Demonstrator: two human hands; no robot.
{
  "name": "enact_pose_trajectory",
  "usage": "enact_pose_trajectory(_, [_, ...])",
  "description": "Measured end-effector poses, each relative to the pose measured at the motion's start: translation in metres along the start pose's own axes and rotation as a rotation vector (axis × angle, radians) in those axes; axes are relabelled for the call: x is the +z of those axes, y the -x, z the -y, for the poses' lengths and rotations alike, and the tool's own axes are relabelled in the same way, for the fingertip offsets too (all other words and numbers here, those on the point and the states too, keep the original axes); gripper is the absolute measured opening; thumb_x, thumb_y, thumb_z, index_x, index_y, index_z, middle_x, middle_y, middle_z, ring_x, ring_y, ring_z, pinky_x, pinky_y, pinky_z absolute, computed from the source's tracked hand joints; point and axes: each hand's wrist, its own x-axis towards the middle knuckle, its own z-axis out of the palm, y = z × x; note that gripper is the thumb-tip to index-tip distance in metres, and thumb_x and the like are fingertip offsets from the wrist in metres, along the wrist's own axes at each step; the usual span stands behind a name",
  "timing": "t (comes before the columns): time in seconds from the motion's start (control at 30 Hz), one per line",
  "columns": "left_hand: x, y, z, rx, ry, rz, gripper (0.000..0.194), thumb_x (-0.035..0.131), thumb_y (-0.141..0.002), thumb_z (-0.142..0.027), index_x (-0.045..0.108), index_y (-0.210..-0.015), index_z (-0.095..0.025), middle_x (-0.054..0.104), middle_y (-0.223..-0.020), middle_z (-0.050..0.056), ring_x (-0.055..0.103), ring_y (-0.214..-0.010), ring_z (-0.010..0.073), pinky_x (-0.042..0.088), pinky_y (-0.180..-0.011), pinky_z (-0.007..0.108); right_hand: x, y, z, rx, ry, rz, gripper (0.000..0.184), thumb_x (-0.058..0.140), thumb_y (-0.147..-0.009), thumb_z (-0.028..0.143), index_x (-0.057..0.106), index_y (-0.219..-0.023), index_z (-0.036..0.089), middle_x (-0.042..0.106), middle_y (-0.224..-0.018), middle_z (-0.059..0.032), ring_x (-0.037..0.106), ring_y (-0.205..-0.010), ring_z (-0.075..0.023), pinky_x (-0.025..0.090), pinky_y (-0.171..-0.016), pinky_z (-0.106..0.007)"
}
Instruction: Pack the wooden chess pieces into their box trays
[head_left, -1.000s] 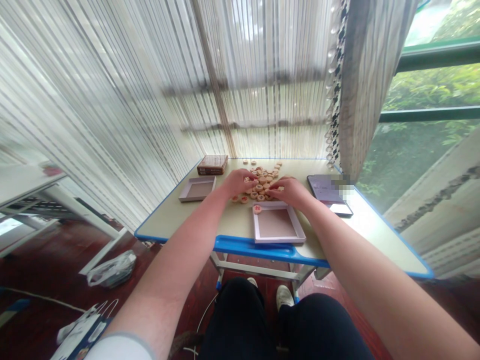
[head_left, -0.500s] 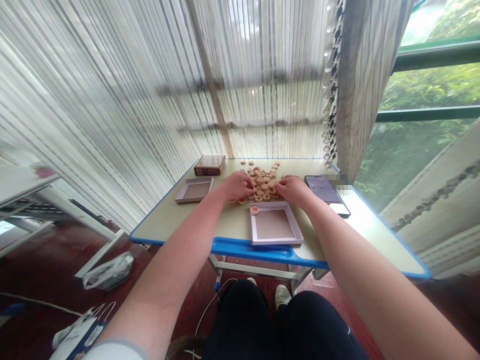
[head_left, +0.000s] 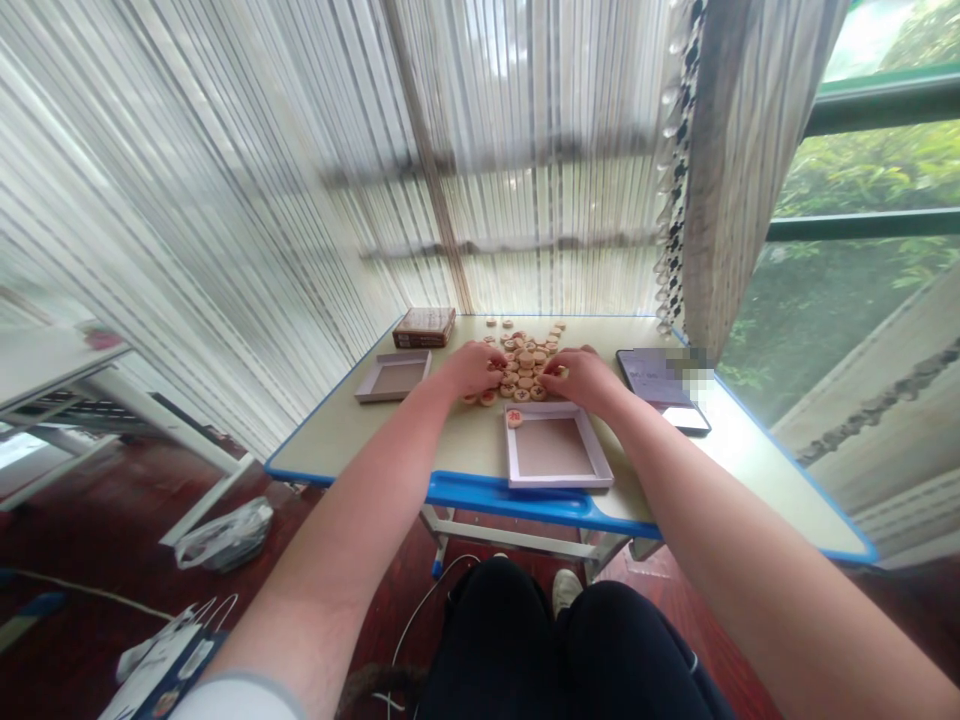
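Observation:
A loose heap of round wooden game discs lies in the middle of a cream table with blue edging. My left hand rests on the heap's left side, fingers curled among the discs. On the heap's right side my right hand pinches a disc between its fingertips. Just in front of the hands stands a shallow white box tray with one red-marked disc in its far left corner.
A second shallow tray sits at the left, a brown box behind it. A dark phone lies to the right. Striped curtains hang behind the table. A plastic bag and other items lie on the dark floor at left.
Both hands stay at the disc heap with only small finger shifts. My right hand's fingers have drawn together on a disc. The view has swayed slightly.

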Motion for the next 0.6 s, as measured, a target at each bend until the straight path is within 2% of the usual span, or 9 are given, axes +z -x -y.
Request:
enact_pose_trajectory(0.13, [-0.002, 0.000, 0.004, -0.038, 0.019, 0.020, 0.034, 0.054, -0.072, -0.020, 0.070, -0.102, -0.020, 0.069, -0.093, 0.004, 0.062, -0.082, 0.0179, 0.049, -0.078, 0.027, -0.002, 0.000, -0.004, 0.059, 0.012, -0.001, 0.017, 0.061, -0.074, 0.036, 0.070, -0.080, 0.023, 0.069, -0.091, -0.0044, 0.052, -0.092, -0.0236, 0.042, -0.079, -0.031])
enact_pose_trajectory(0.23, [-0.002, 0.000, 0.009, -0.048, -0.004, 0.014, 0.035, 0.052, -0.072, -0.018, 0.069, -0.103, -0.020, 0.068, -0.093, 0.005, 0.062, -0.084, 0.0180, 0.048, -0.080, 0.027, -0.005, 0.001, -0.005, 0.114, -0.005, -0.012, 0.022, 0.057, -0.077, 0.036, 0.070, -0.089, 0.023, 0.069, -0.091, -0.0050, 0.056, -0.090, -0.0227, 0.043, -0.076, -0.030])
enact_pose_trajectory(0.33, [0.000, -0.001, 0.015, -0.050, -0.026, -0.026, 0.036, 0.052, -0.073, -0.017, 0.067, -0.105, -0.018, 0.067, -0.095, 0.008, 0.062, -0.084, 0.0191, 0.048, -0.082, 0.029, -0.006, 0.001, -0.005, 0.144, -0.046, -0.017, 0.028, 0.050, -0.080, 0.032, 0.068, -0.099, 0.022, 0.070, -0.091, -0.0049, 0.059, -0.084, -0.0207, 0.043, -0.072, -0.029])
enact_pose_trajectory(0.43, [-0.002, 0.000, 0.016, -0.063, -0.039, -0.064, 0.028, 0.052, -0.074, -0.020, 0.069, -0.096, -0.017, 0.066, -0.095, 0.009, 0.061, -0.081, 0.0186, 0.047, -0.080, 0.030, -0.006, 0.000, -0.007, 0.183, -0.024, -0.022, 0.031, 0.045, -0.079, 0.025, 0.068, -0.099, 0.021, 0.070, -0.091, -0.0065, 0.061, -0.083, -0.0208, 0.043, -0.071, -0.028])
enact_pose_trajectory(0.5, [-0.006, 0.001, 0.013, -0.065, -0.036, -0.039, 0.023, 0.053, -0.073, -0.023, 0.070, -0.088, -0.017, 0.066, -0.089, 0.007, 0.060, -0.078, 0.0179, 0.047, -0.076, 0.028, -0.006, -0.001, -0.010, 0.196, 0.014, -0.040, 0.031, 0.044, -0.078, 0.023, 0.069, -0.097, 0.020, 0.070, -0.091, -0.0077, 0.061, -0.086, -0.0220, 0.043, -0.072, -0.028])
enact_pose_trajectory(0.6, [-0.014, 0.005, 0.009, -0.072, 0.015, 0.080, 0.020, 0.056, -0.069, -0.024, 0.070, -0.082, -0.018, 0.068, -0.080, 0.004, 0.060, -0.072, 0.0167, 0.046, -0.068, 0.026, -0.006, -0.002, -0.016, 0.239, 0.042, -0.040, 0.031, 0.046, -0.076, 0.023, 0.069, -0.097, 0.020, 0.070, -0.089, -0.0082, 0.062, -0.086, -0.0233, 0.043, -0.071, -0.030])
